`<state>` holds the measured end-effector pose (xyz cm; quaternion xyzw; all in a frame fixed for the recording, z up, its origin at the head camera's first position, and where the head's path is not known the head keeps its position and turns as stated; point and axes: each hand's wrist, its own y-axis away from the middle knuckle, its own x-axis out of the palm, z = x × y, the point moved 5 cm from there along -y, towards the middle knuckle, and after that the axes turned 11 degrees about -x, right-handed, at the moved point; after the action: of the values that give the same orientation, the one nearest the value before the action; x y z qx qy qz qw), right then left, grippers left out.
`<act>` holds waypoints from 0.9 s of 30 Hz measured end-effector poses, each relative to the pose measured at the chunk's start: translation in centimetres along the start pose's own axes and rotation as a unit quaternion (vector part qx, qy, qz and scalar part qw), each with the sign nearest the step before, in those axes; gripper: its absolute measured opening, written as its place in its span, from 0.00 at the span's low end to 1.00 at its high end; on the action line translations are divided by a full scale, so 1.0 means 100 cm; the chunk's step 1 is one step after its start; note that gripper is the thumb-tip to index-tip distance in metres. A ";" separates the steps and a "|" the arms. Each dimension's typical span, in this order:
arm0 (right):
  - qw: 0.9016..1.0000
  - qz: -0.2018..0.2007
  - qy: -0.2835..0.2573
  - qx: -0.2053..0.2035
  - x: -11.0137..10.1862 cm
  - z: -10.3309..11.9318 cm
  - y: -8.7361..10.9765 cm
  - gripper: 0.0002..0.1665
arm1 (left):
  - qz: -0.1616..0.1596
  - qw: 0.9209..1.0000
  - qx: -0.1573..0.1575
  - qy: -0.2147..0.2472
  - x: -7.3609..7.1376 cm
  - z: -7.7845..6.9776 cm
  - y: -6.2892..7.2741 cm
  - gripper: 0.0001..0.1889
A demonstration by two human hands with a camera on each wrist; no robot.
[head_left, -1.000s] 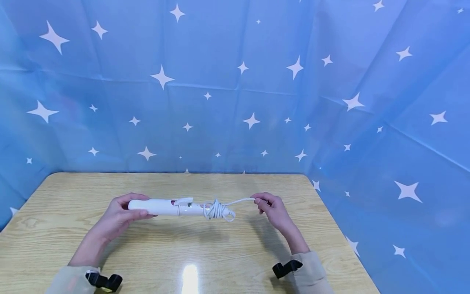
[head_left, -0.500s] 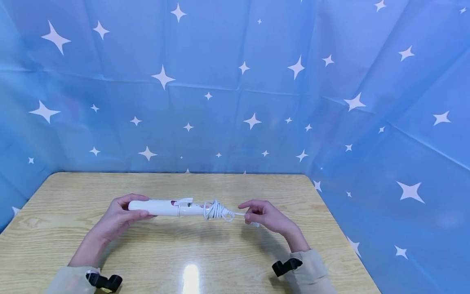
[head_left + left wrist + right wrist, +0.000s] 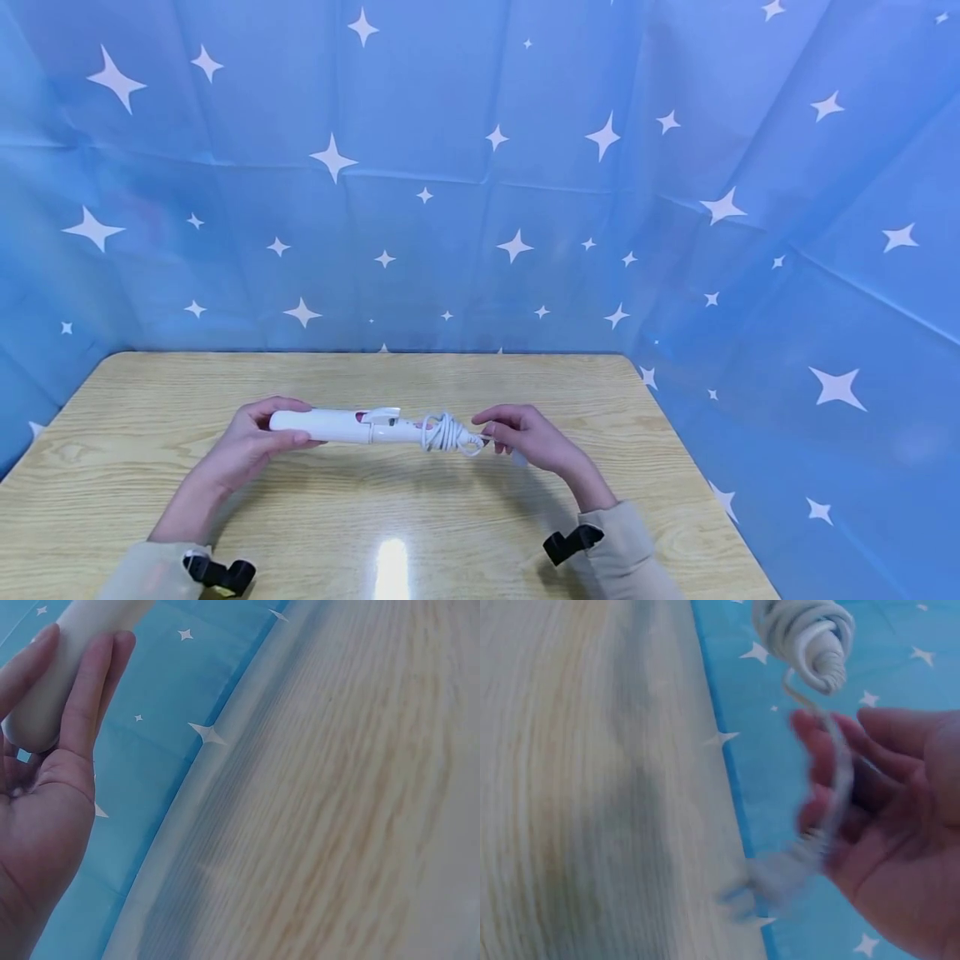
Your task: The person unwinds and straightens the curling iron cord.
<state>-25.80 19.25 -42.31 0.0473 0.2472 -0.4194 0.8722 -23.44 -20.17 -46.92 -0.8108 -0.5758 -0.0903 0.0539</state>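
A white curling iron [image 3: 322, 423] lies level above the wooden table [image 3: 345, 517] in the head view. Its white power cord [image 3: 444, 432] is wound in loops round the right end. My left hand [image 3: 243, 437] grips the smooth left end, thumb in front and fingers behind; in the left wrist view the rounded tip sits between the fingers. Close to the wound cord, my right hand [image 3: 528, 437] holds the loose length in loosely curled fingers. The plug [image 3: 780, 877] dangles below those fingers in the right wrist view, blurred. How firmly the cord is held is hard to see.
Behind the table and along its right side hangs a blue curtain [image 3: 427, 275] with white stars. Black wrist mounts [image 3: 573, 543] sit on both light sleeves [image 3: 626, 554]. A bright light reflection shows on the table's near part.
My right hand has moved left along the cord, from its stretched-out length to beside the loops. My left hand and the curling iron have shifted only slightly right.
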 end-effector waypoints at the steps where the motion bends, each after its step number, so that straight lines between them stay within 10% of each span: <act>1: 1.000 -0.011 0.009 -0.002 -0.001 0.000 0.000 0.19 | 0.001 1.000 -0.001 0.002 0.000 0.000 0.000 0.20; 13: 0.979 -0.182 0.088 -0.037 -0.029 0.014 0.007 0.09 | 0.011 1.000 0.004 0.015 -0.002 0.001 0.002 0.20; 27: 0.977 -0.206 0.053 -0.024 -0.045 -0.007 0.034 0.09 | 0.014 0.991 0.041 0.126 -0.021 -0.002 0.012 0.25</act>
<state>-25.86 24.81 -41.19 -0.0035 0.3072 -0.5811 0.7536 -22.99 -22.56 -47.13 -0.7979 -0.5565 -0.1674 0.1602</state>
